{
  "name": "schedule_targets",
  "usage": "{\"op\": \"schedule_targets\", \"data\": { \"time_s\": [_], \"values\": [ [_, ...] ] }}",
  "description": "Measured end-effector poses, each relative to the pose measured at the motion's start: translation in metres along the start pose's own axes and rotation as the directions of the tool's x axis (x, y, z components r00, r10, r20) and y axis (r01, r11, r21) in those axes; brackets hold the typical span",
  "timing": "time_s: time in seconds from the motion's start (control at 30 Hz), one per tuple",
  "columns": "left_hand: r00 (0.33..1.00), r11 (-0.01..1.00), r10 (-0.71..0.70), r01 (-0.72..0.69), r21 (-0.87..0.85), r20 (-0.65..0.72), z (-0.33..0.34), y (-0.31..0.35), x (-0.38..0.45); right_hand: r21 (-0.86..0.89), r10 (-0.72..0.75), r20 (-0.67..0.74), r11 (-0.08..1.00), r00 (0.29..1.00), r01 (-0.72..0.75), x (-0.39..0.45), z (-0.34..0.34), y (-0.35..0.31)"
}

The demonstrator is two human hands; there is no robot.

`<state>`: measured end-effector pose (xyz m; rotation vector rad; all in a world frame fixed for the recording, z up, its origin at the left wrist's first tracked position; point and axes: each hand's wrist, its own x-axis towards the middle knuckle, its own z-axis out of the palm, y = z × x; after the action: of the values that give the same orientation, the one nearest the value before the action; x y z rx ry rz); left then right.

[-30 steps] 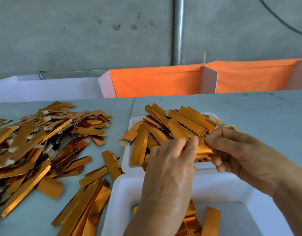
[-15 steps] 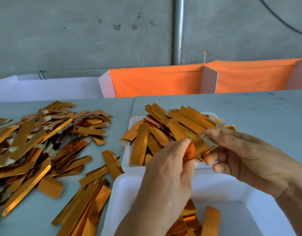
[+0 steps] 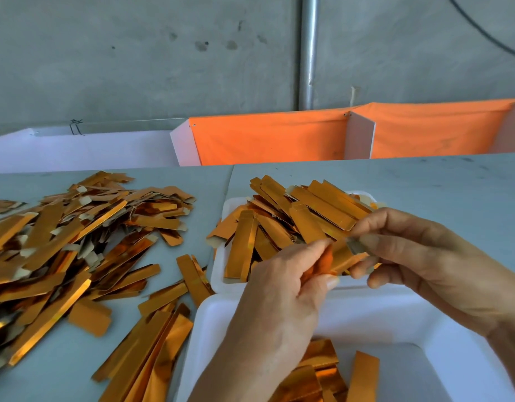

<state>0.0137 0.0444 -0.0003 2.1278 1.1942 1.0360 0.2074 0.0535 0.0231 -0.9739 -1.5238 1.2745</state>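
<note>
A shiny gold foil strip [image 3: 342, 258] is held between both hands above the gap between two white trays. My left hand [image 3: 282, 297] pinches its near end with thumb and fingers. My right hand [image 3: 418, 256] pinches the grey tab at its far end between thumb and forefinger. Behind the hands, the far white tray [image 3: 221, 268] holds a heap of gold strips [image 3: 294, 216]. The near white tray [image 3: 366, 314] holds a few strips [image 3: 326, 372] at its bottom.
A large loose pile of gold strips [image 3: 62, 245] covers the grey table [image 3: 424, 184] on the left, with more strips [image 3: 152, 343] beside the near tray. Orange cloth dividers [image 3: 265, 140] and a white bin [image 3: 76, 152] line the table's far edge.
The strip has been lifted off the far tray's heap. My left hand turned from palm-down over the heap to pinching the strip's end, and my right hand shifted slightly right, holding the tab.
</note>
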Motion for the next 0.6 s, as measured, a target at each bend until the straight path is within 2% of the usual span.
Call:
{"op": "schedule_targets", "data": {
  "time_s": [0.23,0.4,0.6],
  "values": [
    [1.0,1.0,0.013,-0.013,-0.018,-0.017,-0.001,-0.002,0.001,-0.037,-0.032,0.078,0.999,0.996,0.035,-0.004,-0.003,-0.006],
    [0.999,0.999,0.028,-0.027,0.018,-0.018,0.001,-0.003,-0.001,-0.153,-0.062,0.002,0.986,0.998,0.062,-0.002,0.0,-0.003],
    [0.998,0.997,0.066,-0.066,0.041,-0.014,0.001,-0.004,-0.001,-0.169,-0.06,-0.016,0.984,0.998,0.056,-0.002,0.008,-0.003]
  ]
}}
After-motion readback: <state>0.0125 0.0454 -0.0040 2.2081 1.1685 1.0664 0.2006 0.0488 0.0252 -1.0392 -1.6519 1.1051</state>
